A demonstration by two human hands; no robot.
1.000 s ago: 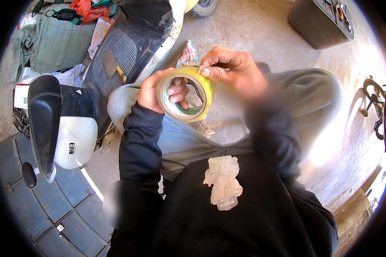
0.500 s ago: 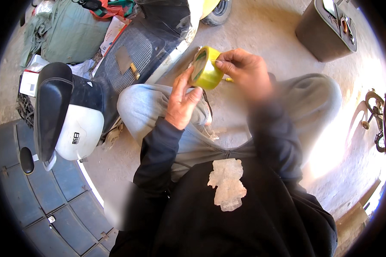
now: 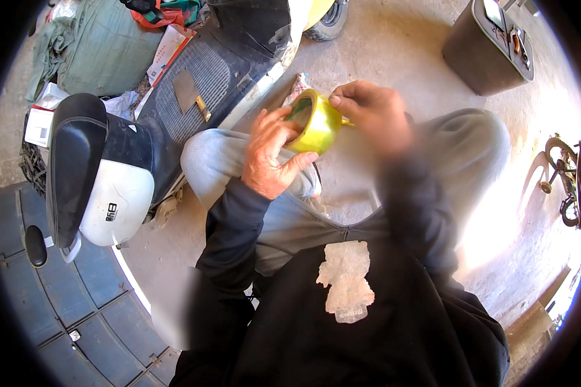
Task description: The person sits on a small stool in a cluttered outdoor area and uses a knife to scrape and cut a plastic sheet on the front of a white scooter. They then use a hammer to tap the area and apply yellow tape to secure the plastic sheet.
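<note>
A wide roll of glossy yellow-green tape (image 3: pixel 327 126) is held up in front of my lap, its round opening turned toward the left. My left hand (image 3: pixel 269 149) grips it from that side, with fingers reaching into the core and the thumb along the lower outer edge. At the roll's upper right edge, my right hand (image 3: pixel 374 109) pinches with thumb and forefinger. Whether a loose tape end lies in that pinch is too small to tell. My right wrist is smeared.
A scooter (image 3: pixel 193 97) stands at the left, with a flat scraper-like blade (image 3: pixel 186 90) on its footboard. A dark grey bin (image 3: pixel 474 58) with tools on top is at the far right. Near the right edge is a small bicycle (image 3: pixel 565 169). My bent knees flank the roll.
The roll has moved slightly right and down, and its opening shows more. My left fingers have slid from its rim into the core. My right hand stays at the upper edge.
</note>
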